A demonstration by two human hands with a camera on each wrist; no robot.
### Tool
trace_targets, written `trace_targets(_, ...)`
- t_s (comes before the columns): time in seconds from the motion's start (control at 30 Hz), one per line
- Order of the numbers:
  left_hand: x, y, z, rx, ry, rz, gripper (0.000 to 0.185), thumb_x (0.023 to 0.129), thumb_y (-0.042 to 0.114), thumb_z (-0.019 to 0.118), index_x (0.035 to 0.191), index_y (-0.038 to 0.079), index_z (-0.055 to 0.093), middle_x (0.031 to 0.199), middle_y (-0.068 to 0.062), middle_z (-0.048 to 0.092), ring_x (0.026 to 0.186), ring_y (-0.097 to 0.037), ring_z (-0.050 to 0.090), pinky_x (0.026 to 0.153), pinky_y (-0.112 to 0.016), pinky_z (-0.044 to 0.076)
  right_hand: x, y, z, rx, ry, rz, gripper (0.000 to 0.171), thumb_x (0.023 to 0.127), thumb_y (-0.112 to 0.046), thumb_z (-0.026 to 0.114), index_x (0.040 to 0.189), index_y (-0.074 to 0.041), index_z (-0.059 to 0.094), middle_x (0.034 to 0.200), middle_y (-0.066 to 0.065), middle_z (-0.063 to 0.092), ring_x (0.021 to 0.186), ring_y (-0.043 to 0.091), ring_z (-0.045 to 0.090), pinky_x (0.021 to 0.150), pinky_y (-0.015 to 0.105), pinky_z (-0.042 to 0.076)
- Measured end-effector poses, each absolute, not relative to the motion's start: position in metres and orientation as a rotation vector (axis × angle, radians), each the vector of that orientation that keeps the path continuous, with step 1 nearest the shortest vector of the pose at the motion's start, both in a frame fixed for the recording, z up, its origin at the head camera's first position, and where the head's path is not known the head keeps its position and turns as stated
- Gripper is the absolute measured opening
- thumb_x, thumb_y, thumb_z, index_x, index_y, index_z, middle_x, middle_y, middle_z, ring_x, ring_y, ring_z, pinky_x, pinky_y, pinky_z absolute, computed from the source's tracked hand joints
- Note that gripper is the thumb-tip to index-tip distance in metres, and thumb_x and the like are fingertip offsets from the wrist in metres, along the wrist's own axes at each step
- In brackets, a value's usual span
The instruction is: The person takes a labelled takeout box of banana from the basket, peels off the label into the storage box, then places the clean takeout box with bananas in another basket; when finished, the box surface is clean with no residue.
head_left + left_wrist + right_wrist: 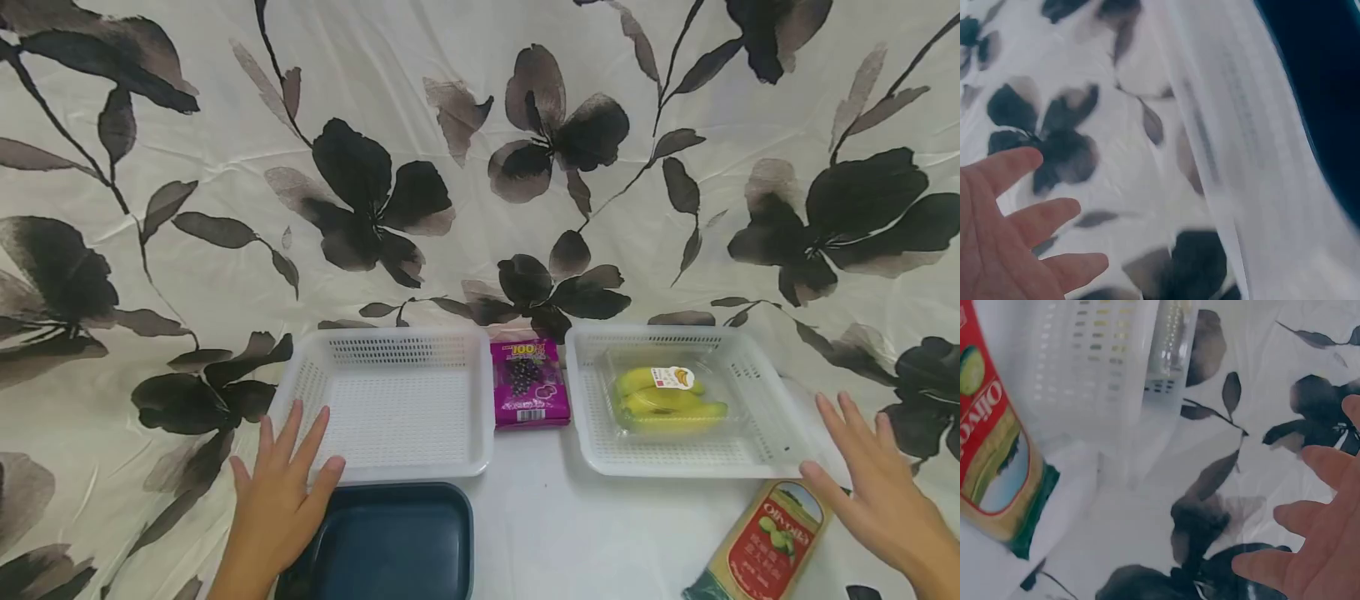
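My left hand (281, 492), fingers spread and holding nothing, hovers at the front left corner of a white perforated basket (480, 462), beside a dark blue tray (467, 533). In the left wrist view its fingers (1047, 219) point toward the basket's side. My right hand (873, 483) is also spread, with nothing in it, near the right basket (697, 468). An Olivoilà package (776, 542) lies tilted just left of that hand; in the right wrist view its green end (1035, 512) shows. Inside the right basket sits a clear box of bananas (667, 400).
Between the two baskets lies a purple packet (529, 383) with grapes pictured on it. A white cloth with dark flowers (375, 200) forms the backdrop and sides. White table surface (570, 533) shows between the blue tray and the Olivoilà package.
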State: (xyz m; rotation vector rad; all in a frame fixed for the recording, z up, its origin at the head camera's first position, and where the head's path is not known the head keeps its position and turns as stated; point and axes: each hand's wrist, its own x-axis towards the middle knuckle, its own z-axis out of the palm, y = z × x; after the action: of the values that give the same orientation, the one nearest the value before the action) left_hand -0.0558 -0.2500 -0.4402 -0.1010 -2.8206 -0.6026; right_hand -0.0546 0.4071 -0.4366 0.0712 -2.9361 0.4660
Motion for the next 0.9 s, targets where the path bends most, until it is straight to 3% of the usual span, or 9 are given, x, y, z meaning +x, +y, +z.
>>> trace_targets(0.07,-0.059,-0.235,-0.44,-0.12,-2.751,-0.737,0.061,0.104,0.042,0.054,0.159,0.021,0.039,0.167,-0.02,0.026,0.154,-0.055,0.009,0.105,-0.091,-0.001,-0.061,0.408,-0.44,0.145,-2.897,0.574,0.083,0.103,-0.035,0.054,0.165,-0.014,0.002,0.167,0.031,-0.001,0.149,0.06,-0.013,0.117,0.07,-0.018)
trace_targets(0.13,-0.064,-0.219,-0.44,-0.148,-2.682,-0.855,0.055,0.104,0.034,0.054,0.156,0.018,0.043,0.166,-0.018,0.032,0.154,-0.052,0.017,0.109,-0.088,0.009,-0.069,0.408,-0.441,0.19,-2.865,0.683,0.078,0.104,-0.029,0.051,0.165,-0.015,0.004,0.167,0.031,0.005,0.151,0.058,-0.003,0.121,0.067,-0.013)
trace_targets(0.2,-0.069,-0.201,-0.44,-0.181,-2.615,-0.956,0.051,0.105,0.028,0.054,0.154,0.014,0.046,0.163,-0.017,0.037,0.152,-0.048,0.027,0.111,-0.082,0.021,-0.079,0.408,-0.441,0.2,-2.85,0.781,0.074,0.105,-0.026,0.047,0.166,-0.018,0.005,0.166,0.032,0.011,0.15,0.06,0.008,0.121,0.072,-0.003)
trace_targets(0.3,-0.077,-0.175,-0.441,-0.23,-2.538,-1.104,0.047,0.107,0.022,0.052,0.152,0.011,0.048,0.161,-0.014,0.042,0.15,-0.041,0.036,0.114,-0.07,0.032,-0.094,0.405,-0.438,0.136,-2.88,0.885,0.07,0.108,-0.03,0.042,0.166,-0.022,0.003,0.164,0.035,0.016,0.142,0.068,0.019,0.108,0.086,0.01)
trace_targets(0.43,-0.088,-0.14,-0.44,-0.26,-2.491,-1.302,0.046,0.107,0.027,0.054,0.15,0.012,0.051,0.158,-0.008,0.048,0.146,-0.032,0.045,0.113,-0.057,0.044,-0.117,0.403,-0.433,0.024,-2.975,0.922,0.069,0.11,-0.04,0.034,0.165,-0.02,-0.002,0.16,0.038,0.02,0.136,0.071,0.026,0.099,0.088,0.021)
trace_targets(0.57,-0.1,-0.102,-0.438,-0.276,-2.477,-1.536,0.047,0.106,0.036,0.055,0.148,0.014,0.054,0.154,-0.004,0.052,0.142,-0.027,0.051,0.1,-0.046,0.056,-0.136,0.405,-0.43,-0.068,-3.093,0.923,0.071,0.109,-0.049,0.024,0.164,-0.015,-0.005,0.16,0.04,0.017,0.135,0.072,0.026,0.097,0.088,0.024)
trace_targets(0.77,-0.115,-0.051,-0.445,-0.307,-2.491,-1.705,0.047,0.106,0.04,0.054,0.145,0.014,0.057,0.147,-0.007,0.058,0.133,-0.027,0.059,0.101,-0.043,0.057,-0.156,0.403,-0.426,-0.108,-3.176,0.931,0.075,0.108,-0.055,0.021,0.164,-0.011,-0.004,0.161,0.039,0.013,0.137,0.072,0.022,0.102,0.086,0.023)
trace_targets(0.9,-0.124,-0.022,-0.453,-0.306,-2.506,-1.746,0.047,0.106,0.041,0.053,0.142,0.012,0.06,0.142,-0.01,0.062,0.126,-0.027,0.064,0.104,-0.046,0.055,-0.166,0.401,-0.428,-0.124,-3.199,0.991,0.078,0.107,-0.058,0.018,0.163,-0.009,-0.003,0.161,0.04,0.012,0.137,0.071,0.024,0.103,0.081,0.034)
